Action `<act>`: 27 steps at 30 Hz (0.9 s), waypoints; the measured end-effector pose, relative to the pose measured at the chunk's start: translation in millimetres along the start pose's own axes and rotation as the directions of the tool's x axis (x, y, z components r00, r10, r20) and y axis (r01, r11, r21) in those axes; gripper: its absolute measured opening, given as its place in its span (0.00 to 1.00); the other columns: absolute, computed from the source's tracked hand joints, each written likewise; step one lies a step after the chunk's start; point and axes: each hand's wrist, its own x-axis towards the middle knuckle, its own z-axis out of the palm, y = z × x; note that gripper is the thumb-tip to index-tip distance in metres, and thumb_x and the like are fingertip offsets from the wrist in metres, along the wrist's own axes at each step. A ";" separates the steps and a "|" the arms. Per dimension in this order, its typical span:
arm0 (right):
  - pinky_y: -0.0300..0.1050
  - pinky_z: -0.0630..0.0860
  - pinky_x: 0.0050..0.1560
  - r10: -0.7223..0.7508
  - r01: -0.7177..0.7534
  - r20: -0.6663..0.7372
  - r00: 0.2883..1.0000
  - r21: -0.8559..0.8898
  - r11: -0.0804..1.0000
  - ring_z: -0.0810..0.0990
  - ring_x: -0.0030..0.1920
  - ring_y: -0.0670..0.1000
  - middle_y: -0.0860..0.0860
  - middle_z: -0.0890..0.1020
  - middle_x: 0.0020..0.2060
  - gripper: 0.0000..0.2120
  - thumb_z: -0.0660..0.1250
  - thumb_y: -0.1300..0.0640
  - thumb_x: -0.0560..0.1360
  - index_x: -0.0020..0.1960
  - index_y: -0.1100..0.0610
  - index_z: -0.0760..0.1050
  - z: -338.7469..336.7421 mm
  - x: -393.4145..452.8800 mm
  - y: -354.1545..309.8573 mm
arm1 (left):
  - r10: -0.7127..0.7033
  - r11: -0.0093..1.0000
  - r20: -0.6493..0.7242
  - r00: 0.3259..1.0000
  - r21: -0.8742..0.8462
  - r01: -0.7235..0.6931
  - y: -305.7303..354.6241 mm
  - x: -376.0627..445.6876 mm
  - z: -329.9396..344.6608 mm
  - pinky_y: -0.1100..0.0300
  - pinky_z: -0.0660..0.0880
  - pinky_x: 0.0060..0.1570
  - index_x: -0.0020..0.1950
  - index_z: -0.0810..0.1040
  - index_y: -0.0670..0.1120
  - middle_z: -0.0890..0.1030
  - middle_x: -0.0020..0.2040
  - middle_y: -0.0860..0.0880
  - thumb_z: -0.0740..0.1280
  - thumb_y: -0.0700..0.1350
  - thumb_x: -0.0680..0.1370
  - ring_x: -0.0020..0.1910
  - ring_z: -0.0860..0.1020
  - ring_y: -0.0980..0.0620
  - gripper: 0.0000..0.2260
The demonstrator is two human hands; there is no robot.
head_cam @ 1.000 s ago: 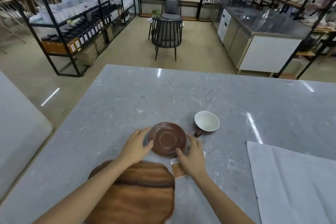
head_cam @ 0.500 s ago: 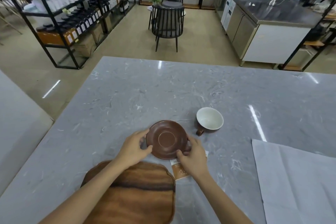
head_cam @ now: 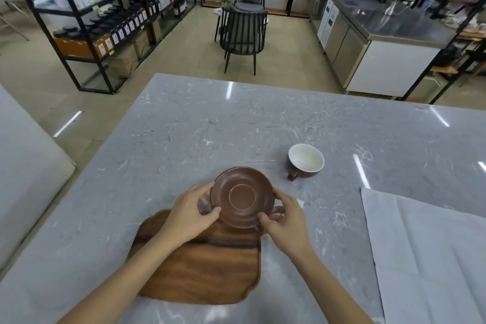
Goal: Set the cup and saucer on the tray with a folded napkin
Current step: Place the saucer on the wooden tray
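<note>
Holding: left hand (head_cam: 188, 214) and right hand (head_cam: 286, 221) clamp fingers (head_cam: 214, 212) on opposite rims of the saucer (head_cam: 242, 196).
Saucer position: lifted, over the tray's (head_cam: 200, 271) far edge.
Key relation: tray centre lies nearer the person.
Cup (head_cam: 305, 161): on the tabletop (head_cam: 184, 126), beyond-right.
Cloth (head_cam: 426, 252): right, flat, unfolded.
</note>
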 end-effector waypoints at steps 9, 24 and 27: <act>0.31 0.79 0.45 0.031 -0.031 0.010 0.999 0.103 0.994 0.81 0.49 0.40 0.47 0.78 0.59 0.31 0.77 0.63 0.70 0.70 0.50 0.74 21.3 -61.8 -13.1 | -0.007 0.999 -0.020 1.000 0.033 0.008 -3.5 -64.3 -27.6 0.73 0.76 0.42 0.74 0.72 0.54 0.78 0.52 0.61 0.76 0.46 0.73 0.43 0.81 0.60 0.31; 0.25 0.77 0.45 0.061 -0.055 -0.044 0.997 0.134 0.989 0.83 0.48 0.34 0.52 0.84 0.56 0.26 0.75 0.66 0.73 0.70 0.58 0.75 75.6 -126.8 -9.1 | -0.199 0.980 -0.111 0.974 -0.016 0.198 -25.1 -131.3 -29.6 0.71 0.78 0.44 0.76 0.69 0.49 0.78 0.60 0.54 0.73 0.42 0.76 0.43 0.81 0.60 0.29; 0.25 0.77 0.48 0.053 -0.045 -0.067 0.996 0.112 0.993 0.83 0.50 0.34 0.52 0.83 0.61 0.25 0.74 0.65 0.74 0.69 0.56 0.76 83.0 -134.0 -9.4 | -0.217 0.976 -0.108 0.970 -0.030 0.215 -29.1 -134.1 -30.2 0.77 0.74 0.43 0.76 0.69 0.49 0.81 0.57 0.50 0.72 0.41 0.77 0.45 0.80 0.65 0.28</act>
